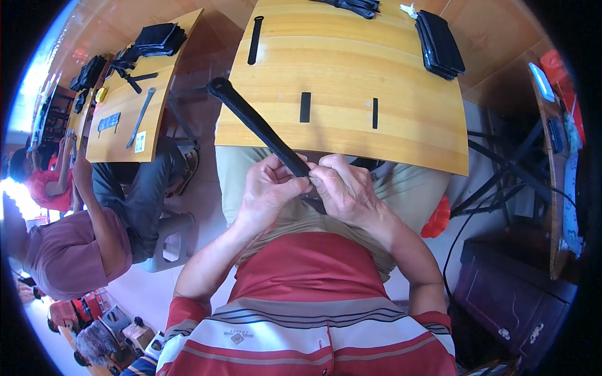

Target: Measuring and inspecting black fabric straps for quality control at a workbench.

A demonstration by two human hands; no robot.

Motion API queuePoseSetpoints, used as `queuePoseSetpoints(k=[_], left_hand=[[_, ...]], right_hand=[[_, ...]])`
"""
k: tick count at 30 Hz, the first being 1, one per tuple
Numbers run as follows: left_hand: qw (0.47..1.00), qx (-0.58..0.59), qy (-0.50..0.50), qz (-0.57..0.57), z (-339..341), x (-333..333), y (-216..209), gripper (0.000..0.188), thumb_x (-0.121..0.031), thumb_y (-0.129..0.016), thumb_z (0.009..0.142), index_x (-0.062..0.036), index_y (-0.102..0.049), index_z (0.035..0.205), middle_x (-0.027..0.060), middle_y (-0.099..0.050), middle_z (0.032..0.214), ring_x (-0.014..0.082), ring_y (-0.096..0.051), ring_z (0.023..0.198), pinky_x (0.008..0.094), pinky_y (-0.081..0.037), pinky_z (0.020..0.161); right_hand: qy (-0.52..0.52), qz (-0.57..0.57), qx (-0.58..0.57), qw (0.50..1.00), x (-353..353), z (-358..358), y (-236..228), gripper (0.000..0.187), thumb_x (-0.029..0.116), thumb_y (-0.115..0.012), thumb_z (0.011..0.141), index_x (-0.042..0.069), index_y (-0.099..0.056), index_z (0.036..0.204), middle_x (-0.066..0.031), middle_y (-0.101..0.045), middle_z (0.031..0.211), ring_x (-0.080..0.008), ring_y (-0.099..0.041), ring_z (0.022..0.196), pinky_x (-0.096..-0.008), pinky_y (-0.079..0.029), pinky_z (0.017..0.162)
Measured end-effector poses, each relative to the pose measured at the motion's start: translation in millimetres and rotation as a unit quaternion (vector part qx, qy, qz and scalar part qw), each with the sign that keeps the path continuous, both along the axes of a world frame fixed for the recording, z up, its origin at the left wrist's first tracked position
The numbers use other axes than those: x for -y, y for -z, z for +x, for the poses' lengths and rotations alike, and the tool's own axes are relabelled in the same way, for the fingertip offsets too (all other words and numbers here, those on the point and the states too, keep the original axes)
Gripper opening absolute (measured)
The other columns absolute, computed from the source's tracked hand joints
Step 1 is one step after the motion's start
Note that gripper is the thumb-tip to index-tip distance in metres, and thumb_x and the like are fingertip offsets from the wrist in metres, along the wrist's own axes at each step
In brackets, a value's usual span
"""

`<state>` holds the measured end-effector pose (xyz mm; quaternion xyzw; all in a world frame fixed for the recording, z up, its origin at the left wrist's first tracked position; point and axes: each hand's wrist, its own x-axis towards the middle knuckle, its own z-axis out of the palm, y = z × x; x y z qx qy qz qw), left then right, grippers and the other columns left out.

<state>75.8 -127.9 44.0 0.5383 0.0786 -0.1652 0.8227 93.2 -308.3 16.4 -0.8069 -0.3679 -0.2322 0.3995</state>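
A long black strap [257,125] with a rounded, thicker far end slants up and left over the table's front edge. My left hand [271,188] pinches its near end between thumb and fingers. Close against it, my right hand [343,188] has its fingers closed on the same end of the strap. The fingers hide that tip. On the wooden table [351,69] before me lie a short black strip [305,107], a narrower black strip [375,113] and, farther left, a thin black strip with a rounded end [254,41].
A stack of folded black pieces [441,45] sits at the table's far right, and a black bundle [352,6] at its far edge. To the left, a person [81,250] sits at another wooden table [166,75] with black pieces. A dark cabinet [508,301] stands at right.
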Motion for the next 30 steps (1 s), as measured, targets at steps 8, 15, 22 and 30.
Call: queuePoseSetpoints(k=[8,15,22,30], left_hand=[[0.990,0.030,0.109,0.087,-6,-9,-10,0.029,0.009,-0.063,0.080,0.0033,-0.059,0.108,0.0050,-0.065,0.097,0.0112,-0.064,0.090,0.0266,-0.053,0.084],[0.971,0.048,0.198,0.124,-3,-22,-17,0.026,0.008,-0.061,0.082,0.0035,-0.059,0.108,0.0031,-0.064,0.094,0.0093,-0.062,0.088,0.0245,-0.051,0.080],[0.984,0.029,0.165,0.059,-1,-22,-10,0.029,0.008,-0.058,0.085,0.0027,-0.059,0.113,0.0030,-0.065,0.095,0.0082,-0.062,0.084,0.0235,-0.051,0.075],[0.988,0.042,0.140,0.046,0,-17,-6,0.036,0.004,-0.061,0.083,0.0028,-0.060,0.119,0.0071,-0.067,0.105,0.0116,-0.064,0.088,0.0254,-0.055,0.077]], right_hand=[[-0.124,-0.138,-0.050,0.981,14,4,-19,0.009,0.007,-0.057,0.087,0.002,-0.050,0.089,-0.0120,-0.047,0.078,-0.0281,-0.061,0.063,-0.0408,-0.052,0.049],[-0.172,-0.140,-0.066,0.973,15,1,-27,0.017,0.003,-0.065,0.082,0.002,-0.051,0.092,-0.0130,-0.051,0.087,-0.0285,-0.062,0.066,-0.0384,-0.051,0.051],[-0.140,0.025,-0.155,0.978,9,-6,-20,0.021,0.004,-0.069,0.082,0.001,-0.057,0.099,-0.0128,-0.056,0.092,-0.0262,-0.066,0.072,-0.0357,-0.055,0.055],[-0.086,0.179,-0.166,0.966,-1,-12,5,0.019,0.002,-0.071,0.082,-0.002,-0.066,0.100,-0.0130,-0.060,0.096,-0.0230,-0.068,0.075,-0.0319,-0.055,0.062]])
